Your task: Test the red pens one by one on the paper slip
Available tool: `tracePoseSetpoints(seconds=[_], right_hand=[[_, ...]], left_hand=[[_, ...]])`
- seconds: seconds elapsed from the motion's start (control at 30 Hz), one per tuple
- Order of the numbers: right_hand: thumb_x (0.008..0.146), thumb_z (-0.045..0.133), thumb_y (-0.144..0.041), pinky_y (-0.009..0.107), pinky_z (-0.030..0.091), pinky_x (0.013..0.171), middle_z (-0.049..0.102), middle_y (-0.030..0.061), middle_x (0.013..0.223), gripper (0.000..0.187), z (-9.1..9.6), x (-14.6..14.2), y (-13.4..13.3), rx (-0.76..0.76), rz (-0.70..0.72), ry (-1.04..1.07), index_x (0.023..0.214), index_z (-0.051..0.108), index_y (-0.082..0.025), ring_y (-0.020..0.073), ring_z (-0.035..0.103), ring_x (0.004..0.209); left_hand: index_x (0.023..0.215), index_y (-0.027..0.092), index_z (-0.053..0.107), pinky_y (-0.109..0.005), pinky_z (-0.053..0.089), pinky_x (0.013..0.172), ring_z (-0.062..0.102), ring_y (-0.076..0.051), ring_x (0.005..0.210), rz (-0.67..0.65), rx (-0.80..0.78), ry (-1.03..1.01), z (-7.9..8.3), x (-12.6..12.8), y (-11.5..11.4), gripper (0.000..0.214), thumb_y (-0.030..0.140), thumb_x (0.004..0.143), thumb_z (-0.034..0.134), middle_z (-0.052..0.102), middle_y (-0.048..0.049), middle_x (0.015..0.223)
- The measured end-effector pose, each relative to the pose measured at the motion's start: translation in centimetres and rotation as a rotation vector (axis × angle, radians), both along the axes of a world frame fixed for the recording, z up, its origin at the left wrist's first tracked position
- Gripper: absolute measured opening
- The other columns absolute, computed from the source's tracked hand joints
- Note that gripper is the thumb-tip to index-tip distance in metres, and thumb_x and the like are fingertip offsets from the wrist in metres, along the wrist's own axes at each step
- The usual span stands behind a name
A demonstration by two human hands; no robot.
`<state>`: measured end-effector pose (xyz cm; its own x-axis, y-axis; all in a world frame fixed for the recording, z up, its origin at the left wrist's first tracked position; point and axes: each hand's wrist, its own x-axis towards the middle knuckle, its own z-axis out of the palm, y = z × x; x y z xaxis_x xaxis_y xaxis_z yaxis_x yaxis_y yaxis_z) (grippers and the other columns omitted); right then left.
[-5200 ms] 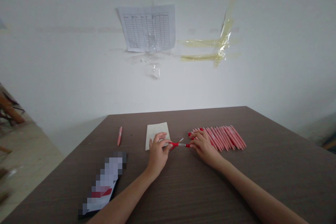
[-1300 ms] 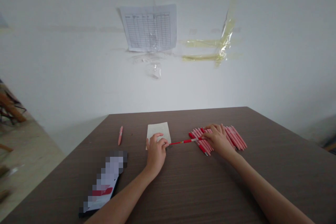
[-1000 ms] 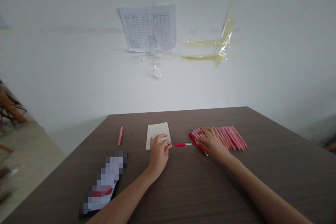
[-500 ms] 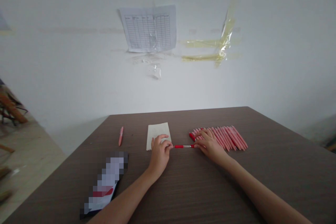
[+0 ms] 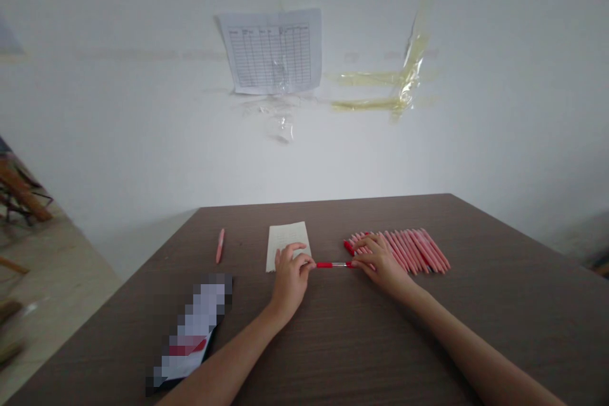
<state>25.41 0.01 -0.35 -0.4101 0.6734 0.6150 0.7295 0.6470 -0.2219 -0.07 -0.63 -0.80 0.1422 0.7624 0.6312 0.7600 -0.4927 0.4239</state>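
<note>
A red pen point(image 5: 332, 264) with a clear middle section lies level between my two hands, just above or on the table. My left hand point(image 5: 291, 276) pinches its left end between thumb and fingertips. The right end is in the pinch of my right hand point(image 5: 379, 264). Behind my left hand lies a small cream notepad point(image 5: 288, 233), its lower part covered by the fingers. Close to my right hand is a row of pink pens point(image 5: 419, 250) side by side, the hand hiding part of the row's left side.
A single pink pen point(image 5: 220, 246) lies at the table's left. Nearer stands a blurred-out pouch-like item point(image 5: 190, 336) beside my left forearm. The brown table point(image 5: 333, 342) meets a white wall with a taped printed sheet point(image 5: 273, 54) and yellowed tape point(image 5: 366, 103).
</note>
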Motion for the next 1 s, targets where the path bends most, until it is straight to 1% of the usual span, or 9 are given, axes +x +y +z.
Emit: tracePoseSetpoints(seconds=[0.1, 0.2, 0.3, 0.53, 0.73, 0.87, 1.0], right_hand=[[0.088, 0.061, -0.028, 0.052, 0.039, 0.098, 0.063, 0.0067, 0.107, 0.013, 0.15, -0.03, -0.14, -0.006, -0.004, -0.006, 0.085, 0.074, -0.027, 0.0268, 0.047, 0.108], [0.088, 0.061, -0.028, 0.051, 0.039, 0.098, 0.064, 0.0071, 0.106, 0.014, 0.22, 0.06, -0.08, -0.018, -0.019, -0.011, 0.084, 0.074, -0.027, 0.0270, 0.047, 0.108], [0.088, 0.061, -0.030, 0.052, 0.040, 0.096, 0.064, 0.0078, 0.105, 0.014, 0.12, 0.25, 0.16, -0.005, -0.038, -0.011, 0.082, 0.074, -0.027, 0.0278, 0.047, 0.109], [0.088, 0.061, -0.030, 0.054, 0.036, 0.099, 0.064, 0.0063, 0.107, 0.013, 0.13, 0.16, -0.01, -0.005, -0.063, -0.040, 0.083, 0.073, -0.028, 0.0278, 0.046, 0.111], [0.088, 0.061, -0.029, 0.053, 0.036, 0.100, 0.064, 0.0061, 0.106, 0.014, 0.22, 0.05, -0.12, 0.002, -0.043, -0.030, 0.081, 0.073, -0.028, 0.0269, 0.047, 0.110], [0.088, 0.061, -0.031, 0.051, 0.038, 0.097, 0.064, 0.0064, 0.105, 0.014, -0.02, 0.21, 0.25, 0.008, -0.039, -0.027, 0.082, 0.073, -0.027, 0.0267, 0.047, 0.107], [0.088, 0.061, -0.031, 0.049, 0.040, 0.095, 0.065, 0.0065, 0.105, 0.015, -0.24, 0.51, 0.55, 0.014, -0.037, -0.012, 0.083, 0.074, -0.027, 0.0264, 0.047, 0.107]], left_hand=[[0.079, 0.023, 0.069, -0.057, 0.036, 0.103, 0.056, -0.023, 0.108, 0.000, 0.006, -0.015, 0.10, -0.03, 0.05, 0.007, 0.016, 0.081, 0.066, 0.060, -0.0046, 0.111], [0.085, 0.024, 0.070, -0.056, 0.038, 0.102, 0.056, -0.023, 0.108, 0.003, 0.016, -0.020, 0.15, -0.10, 0.10, 0.009, 0.017, 0.079, 0.068, 0.060, -0.0050, 0.110], [0.087, 0.024, 0.070, -0.056, 0.037, 0.103, 0.056, -0.024, 0.108, 0.013, 0.018, -0.014, 0.10, -0.19, 0.15, 0.011, 0.016, 0.078, 0.069, 0.059, -0.0052, 0.111], [0.080, 0.024, 0.070, -0.059, 0.033, 0.105, 0.055, -0.024, 0.110, 0.025, -0.016, 0.021, 0.20, -0.17, -0.05, 0.011, 0.015, 0.082, 0.064, 0.059, -0.0052, 0.113], [0.079, 0.023, 0.069, -0.060, 0.029, 0.107, 0.055, -0.023, 0.111, 0.016, -0.029, 0.029, 0.61, -0.01, -0.36, 0.013, 0.014, 0.083, 0.060, 0.059, -0.0047, 0.112], [0.080, 0.023, 0.069, -0.058, 0.031, 0.106, 0.055, -0.023, 0.111, 0.012, -0.027, 0.036, 0.49, -0.05, -0.24, 0.012, 0.016, 0.084, 0.061, 0.059, -0.0051, 0.112], [0.090, 0.026, 0.070, -0.055, 0.034, 0.104, 0.054, -0.023, 0.111, 0.010, -0.006, 0.035, 0.29, -0.20, -0.02, 0.014, 0.016, 0.083, 0.062, 0.058, -0.0054, 0.113]])
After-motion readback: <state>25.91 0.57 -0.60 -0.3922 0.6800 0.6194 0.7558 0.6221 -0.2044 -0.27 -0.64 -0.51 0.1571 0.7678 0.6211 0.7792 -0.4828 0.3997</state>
